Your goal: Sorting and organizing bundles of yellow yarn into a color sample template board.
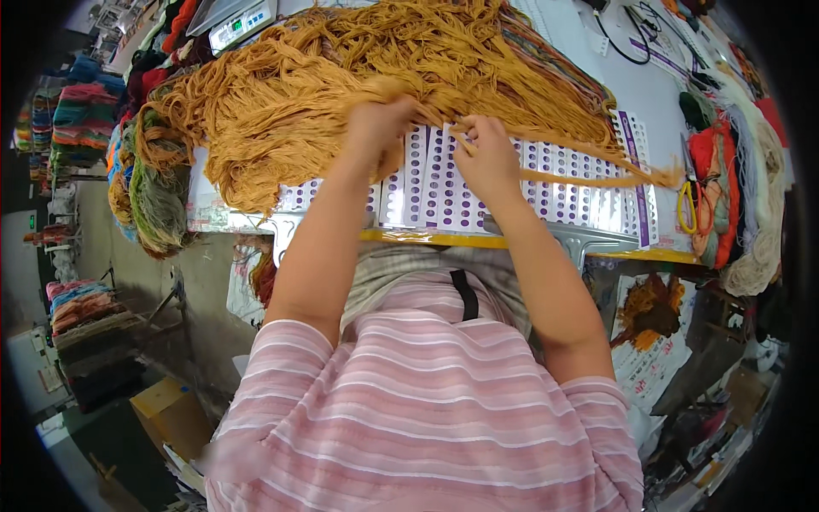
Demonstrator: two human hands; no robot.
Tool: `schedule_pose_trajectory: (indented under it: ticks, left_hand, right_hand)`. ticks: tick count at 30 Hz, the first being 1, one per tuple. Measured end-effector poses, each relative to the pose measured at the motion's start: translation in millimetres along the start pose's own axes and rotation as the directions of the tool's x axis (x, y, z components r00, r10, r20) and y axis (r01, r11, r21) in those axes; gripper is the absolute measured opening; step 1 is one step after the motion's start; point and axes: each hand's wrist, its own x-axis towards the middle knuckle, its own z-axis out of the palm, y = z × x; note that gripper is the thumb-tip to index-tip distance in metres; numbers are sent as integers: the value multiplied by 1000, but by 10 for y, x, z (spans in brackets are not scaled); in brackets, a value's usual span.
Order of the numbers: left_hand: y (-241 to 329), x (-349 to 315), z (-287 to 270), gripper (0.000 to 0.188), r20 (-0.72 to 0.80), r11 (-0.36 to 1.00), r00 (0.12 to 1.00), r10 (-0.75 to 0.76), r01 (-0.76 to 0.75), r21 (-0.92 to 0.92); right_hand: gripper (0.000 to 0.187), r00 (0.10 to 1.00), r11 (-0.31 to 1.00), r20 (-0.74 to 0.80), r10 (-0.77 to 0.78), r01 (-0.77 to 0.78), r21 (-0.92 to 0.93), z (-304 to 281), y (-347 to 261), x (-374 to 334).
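A large heap of mustard-yellow yarn [290, 128] spreads over the table. My left hand [375, 132], blurred by motion, is closed on strands of this yarn at the heap's near edge; a loop hangs below it. My right hand [489, 158] is just to its right, thumb and fingers pinched on a thin strand. From beside it, a lighter hank of yarn [589, 180] stretches right and ends in a frayed tip. Beneath both hands lie white hole-punched cards [439, 192] with purple dots.
Yellow-handled scissors [686, 207] hang at the table's right end beside red and white yarn hanks [715, 171]. A digital scale [243, 28] stands at the back left. Green and brown hanks [158, 192] hang off the left edge. A black cable [636, 43] lies at the back right.
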Motion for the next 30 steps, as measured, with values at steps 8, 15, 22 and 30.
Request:
schedule_pose_trajectory:
  ticks: [8, 15, 22, 30]
  left_hand:
    - [165, 45, -298, 36, 153, 906, 976, -152, 200, -372]
    - [192, -99, -178, 17, 383, 778, 924, 1, 240, -580]
    - [154, -219, 148, 10, 541, 1000, 841, -4, 7, -4]
    - [17, -136, 151, 20, 567, 942, 809, 157, 49, -331]
  right_hand:
    - [10, 954, 888, 59, -294, 295, -353, -87, -73, 90]
    - [29, 995, 996, 82, -56, 50, 74, -123, -29, 232]
    - [42, 982, 903, 138, -128, 58, 426, -275, -48, 279]
    - [25, 975, 983, 145, -165, 175, -55, -89, -50, 219]
